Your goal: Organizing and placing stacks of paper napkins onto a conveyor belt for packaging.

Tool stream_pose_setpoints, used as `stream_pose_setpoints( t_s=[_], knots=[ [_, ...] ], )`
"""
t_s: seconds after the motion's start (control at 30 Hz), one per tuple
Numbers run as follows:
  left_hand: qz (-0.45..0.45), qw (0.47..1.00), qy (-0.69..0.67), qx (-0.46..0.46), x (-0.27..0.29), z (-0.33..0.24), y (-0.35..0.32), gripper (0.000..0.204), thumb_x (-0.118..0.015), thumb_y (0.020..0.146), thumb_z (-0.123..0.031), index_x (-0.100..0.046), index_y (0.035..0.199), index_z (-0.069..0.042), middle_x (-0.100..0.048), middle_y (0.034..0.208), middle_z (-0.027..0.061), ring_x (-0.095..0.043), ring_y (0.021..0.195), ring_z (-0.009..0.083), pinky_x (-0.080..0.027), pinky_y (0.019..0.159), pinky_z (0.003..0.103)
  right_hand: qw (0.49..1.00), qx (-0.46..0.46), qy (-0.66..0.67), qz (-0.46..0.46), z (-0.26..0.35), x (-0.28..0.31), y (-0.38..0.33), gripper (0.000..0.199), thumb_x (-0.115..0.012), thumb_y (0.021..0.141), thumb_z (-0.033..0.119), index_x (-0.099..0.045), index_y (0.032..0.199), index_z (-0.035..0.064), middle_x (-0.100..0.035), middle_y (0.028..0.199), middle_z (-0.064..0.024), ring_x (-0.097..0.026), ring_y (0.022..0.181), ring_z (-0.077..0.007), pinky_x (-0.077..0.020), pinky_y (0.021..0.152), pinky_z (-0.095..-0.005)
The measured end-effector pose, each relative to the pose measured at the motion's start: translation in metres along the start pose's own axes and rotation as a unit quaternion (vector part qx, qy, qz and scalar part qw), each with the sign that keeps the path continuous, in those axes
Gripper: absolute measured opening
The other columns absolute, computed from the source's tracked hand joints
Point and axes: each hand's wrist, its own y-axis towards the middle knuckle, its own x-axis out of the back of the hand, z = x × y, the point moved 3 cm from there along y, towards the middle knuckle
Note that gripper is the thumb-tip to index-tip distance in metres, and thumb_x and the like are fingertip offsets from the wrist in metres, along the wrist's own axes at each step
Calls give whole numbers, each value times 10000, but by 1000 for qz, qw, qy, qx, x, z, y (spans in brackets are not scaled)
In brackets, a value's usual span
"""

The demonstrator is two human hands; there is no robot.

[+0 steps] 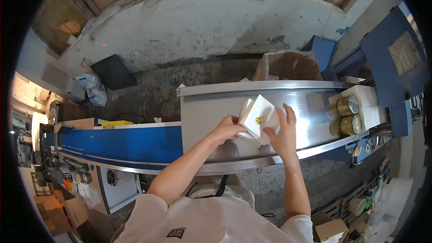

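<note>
Above the steel table top (211, 112), a small stack of white folded paper napkins (260, 113) with a yellow print is held between my two hands, tilted and slightly fanned. My left hand (227, 129) grips the left edge, its fingers curled and partly hidden by the paper. My right hand (283, 134) holds the right side, the thumb lying on the printed face and the fingers along the far right edge. Some lower layers stick out under the top napkin.
Two golden cylinders (348, 125) and white paper stacks (366, 101) stand at the table's right end. A blue conveyor belt (121, 144) joins on the left, with a yellow object (117, 123) behind it. A lined cardboard box (288, 65) stands beyond the far edge.
</note>
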Motion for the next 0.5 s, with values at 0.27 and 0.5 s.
stream_pose_setpoints(
  t_s=[0.27,0.5],
  knots=[
    [95,994,43,29,21,-80,-23,749,-642,803,-679,-586,1134,-9,-623,962,117,-645,811,162,-554,621,294,960,-83,228,141,-14,-17,-5,264,-613,898,55,-614,1141,-50,-659,1109,-168,-656,965,-227,-530,833,-359],
    [-46,981,-165,-89,18,-60,-14,849,-734,856,-447,-335,1392,76,-583,974,113,-617,823,161,-576,663,330,849,-292,417,139,-51,-39,-9,382,-538,993,300,-601,1210,-9,-668,968,-69,-599,764,-122,-499,679,-285]
  ],
)
